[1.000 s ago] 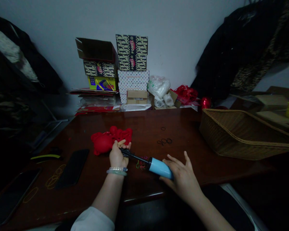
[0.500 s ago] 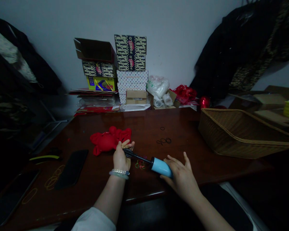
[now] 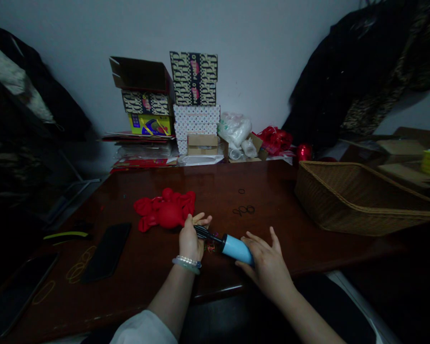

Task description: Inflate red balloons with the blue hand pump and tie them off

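Observation:
A hand balloon pump with a light blue barrel (image 3: 236, 248) and a black front end slants across the front of the table. My left hand (image 3: 191, 239) is closed around its black nozzle end, thumb and index finger pinching the neck of a red balloon (image 3: 170, 215). The other fingers stretch out to the right. Partly swollen, that balloon rests against a heap of limp red pieces (image 3: 146, 208). My right hand (image 3: 267, 260) grips the rear of the blue barrel, its fingers over the top. Small coloured bands (image 3: 210, 247) lie behind the black rod, partly hidden.
Black rings (image 3: 249, 209) lie mid-table. On the left are a dark phone (image 3: 106, 251), a larger dark device (image 3: 19, 296), yellow rubber bands (image 3: 79, 267) and a yellow-green handle (image 3: 66, 234). A wicker basket (image 3: 329, 210) stands right; stacked boxes (image 3: 197, 119) line the wall.
My left hand has moved right with the nozzle, and the rod between it and the blue barrel shows shorter. The red balloon bulges rounder. My right hand has shifted slightly left.

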### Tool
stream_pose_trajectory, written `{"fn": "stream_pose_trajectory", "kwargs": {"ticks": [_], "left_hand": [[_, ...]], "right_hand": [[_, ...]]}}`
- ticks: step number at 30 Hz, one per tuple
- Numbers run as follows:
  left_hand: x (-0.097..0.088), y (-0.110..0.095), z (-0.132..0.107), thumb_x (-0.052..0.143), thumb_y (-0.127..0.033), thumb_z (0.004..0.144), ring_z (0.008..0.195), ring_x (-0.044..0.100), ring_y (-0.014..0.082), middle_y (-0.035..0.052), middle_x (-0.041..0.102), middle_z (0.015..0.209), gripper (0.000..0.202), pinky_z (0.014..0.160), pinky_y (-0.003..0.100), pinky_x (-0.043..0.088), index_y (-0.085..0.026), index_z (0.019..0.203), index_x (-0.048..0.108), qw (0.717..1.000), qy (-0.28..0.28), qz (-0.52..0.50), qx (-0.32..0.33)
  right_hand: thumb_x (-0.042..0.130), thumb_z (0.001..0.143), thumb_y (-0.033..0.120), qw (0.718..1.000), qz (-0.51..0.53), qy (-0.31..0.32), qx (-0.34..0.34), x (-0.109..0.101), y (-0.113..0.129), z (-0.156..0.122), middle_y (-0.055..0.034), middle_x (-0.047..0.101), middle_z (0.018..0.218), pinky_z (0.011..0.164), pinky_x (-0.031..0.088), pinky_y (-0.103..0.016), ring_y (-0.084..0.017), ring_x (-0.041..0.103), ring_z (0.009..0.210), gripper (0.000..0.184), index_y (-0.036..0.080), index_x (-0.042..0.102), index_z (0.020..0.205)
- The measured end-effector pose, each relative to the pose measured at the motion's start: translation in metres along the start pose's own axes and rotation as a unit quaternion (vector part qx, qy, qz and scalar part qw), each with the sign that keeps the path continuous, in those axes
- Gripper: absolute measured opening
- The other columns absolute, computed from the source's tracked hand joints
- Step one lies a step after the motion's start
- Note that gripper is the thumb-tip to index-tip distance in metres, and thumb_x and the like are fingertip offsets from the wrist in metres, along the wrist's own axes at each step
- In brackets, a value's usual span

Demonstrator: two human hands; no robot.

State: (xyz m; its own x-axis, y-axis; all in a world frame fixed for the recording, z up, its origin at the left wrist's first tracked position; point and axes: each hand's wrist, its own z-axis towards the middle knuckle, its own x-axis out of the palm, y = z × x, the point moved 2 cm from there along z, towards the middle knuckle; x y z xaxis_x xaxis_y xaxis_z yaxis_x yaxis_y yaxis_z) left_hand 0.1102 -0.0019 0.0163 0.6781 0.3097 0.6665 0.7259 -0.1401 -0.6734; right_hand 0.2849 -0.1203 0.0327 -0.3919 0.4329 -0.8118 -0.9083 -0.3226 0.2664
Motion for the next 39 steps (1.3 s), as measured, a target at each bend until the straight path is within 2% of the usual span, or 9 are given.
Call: {"fn": "stream_pose_trajectory", "kwargs": {"ticks": [6,9,11,14,17,27,34,37,39], "left_hand": [[0.003,0.014,-0.011,0.044,-0.034,0.093,0.078,0.071,0.0231,0.007,0.063,0.058,0.035,0.081,0.036,0.053,-0.007,0.086,0.065,0.999,-0.014,0.029,-0.018],[0.005,0.018,-0.015,0.045,-0.034,0.093,0.075,0.07,0.023,0.0071,0.061,0.057,0.034,0.079,0.038,0.054,-0.008,0.08,0.063,0.999,-0.021,0.017,-0.026],[0.007,0.017,-0.016,0.045,-0.033,0.093,0.065,0.067,0.0202,0.0051,0.058,0.053,0.034,0.078,0.039,0.054,-0.01,0.073,0.061,0.999,-0.021,-0.002,-0.03],[0.009,0.007,-0.016,0.045,-0.032,0.093,0.046,0.054,0.0111,-0.0024,0.046,0.045,0.035,0.071,0.035,0.055,-0.014,0.064,0.054,0.999,-0.019,-0.039,-0.016],[0.01,-0.005,-0.014,0.044,-0.033,0.094,0.04,0.042,0.0071,-0.0061,0.037,0.044,0.037,0.062,0.028,0.052,-0.015,0.062,0.051,0.998,-0.012,-0.063,-0.007],[0.002,-0.033,0.004,0.04,-0.03,0.096,0.038,0.036,0.0063,-0.0072,0.033,0.043,0.039,0.056,0.024,0.048,-0.015,0.061,0.049,0.996,-0.023,-0.091,0.007],[-0.003,-0.046,0.01,0.039,-0.03,0.096,0.038,0.04,0.006,-0.0072,0.035,0.042,0.04,0.062,0.025,0.052,-0.015,0.061,0.049,0.995,-0.031,-0.094,0.011],[-0.003,-0.041,0.01,0.04,-0.029,0.096,0.047,0.054,0.0092,-0.0031,0.047,0.048,0.035,0.072,0.03,0.055,-0.013,0.071,0.058,0.997,-0.021,-0.077,0.01],[-0.002,-0.034,0.011,0.039,-0.028,0.095,0.063,0.064,0.0145,0.0045,0.061,0.061,0.034,0.079,0.034,0.054,-0.01,0.079,0.062,0.998,-0.004,-0.06,0.008]], "right_hand": [[0.065,0.08,0.029,1.0,0.003,-0.004,-0.002,0.004,0.002,-0.001,-0.0085,0.07,0.11,0.113,0.008,-0.063,-0.028,0.061,0.112,0.037,0.018,0.058,0.114],[0.064,0.081,0.03,1.0,0.007,-0.011,-0.004,0.004,0.001,-0.002,-0.0093,0.07,0.11,0.112,0.009,-0.063,-0.028,0.061,0.112,0.036,0.018,0.058,0.114],[0.064,0.081,0.031,1.0,0.01,-0.014,-0.001,0.005,0.0,-0.002,-0.0089,0.07,0.11,0.112,0.009,-0.064,-0.028,0.061,0.112,0.036,0.018,0.058,0.114],[0.065,0.081,0.032,1.0,0.013,-0.009,0.003,0.005,0.001,0.0,-0.0085,0.07,0.111,0.112,0.007,-0.064,-0.028,0.061,0.112,0.037,0.019,0.058,0.115],[0.067,0.08,0.033,1.0,0.017,0.007,0.005,0.006,0.005,0.005,-0.0077,0.069,0.112,0.112,0.005,-0.064,-0.028,0.059,0.114,0.041,0.02,0.057,0.117],[0.069,0.079,0.034,1.0,0.002,0.029,-0.002,0.0,0.002,0.007,-0.0052,0.069,0.114,0.113,0.003,-0.064,-0.027,0.057,0.117,0.044,0.021,0.055,0.119],[0.065,0.081,0.036,0.999,-0.012,0.03,-0.009,-0.008,-0.005,0.007,-0.0068,0.069,0.113,0.112,0.001,-0.064,-0.028,0.056,0.119,0.042,0.021,0.056,0.118],[0.066,0.08,0.037,0.999,-0.019,0.027,-0.012,-0.01,-0.008,0.006,-0.0071,0.069,0.113,0.112,0.003,-0.064,-0.028,0.057,0.118,0.043,0.02,0.056,0.118],[0.065,0.081,0.037,0.999,-0.026,0.02,-0.014,-0.011,-0.009,0.005,-0.0079,0.069,0.112,0.112,0.005,-0.064,-0.028,0.058,0.117,0.041,0.02,0.057,0.117]]}}
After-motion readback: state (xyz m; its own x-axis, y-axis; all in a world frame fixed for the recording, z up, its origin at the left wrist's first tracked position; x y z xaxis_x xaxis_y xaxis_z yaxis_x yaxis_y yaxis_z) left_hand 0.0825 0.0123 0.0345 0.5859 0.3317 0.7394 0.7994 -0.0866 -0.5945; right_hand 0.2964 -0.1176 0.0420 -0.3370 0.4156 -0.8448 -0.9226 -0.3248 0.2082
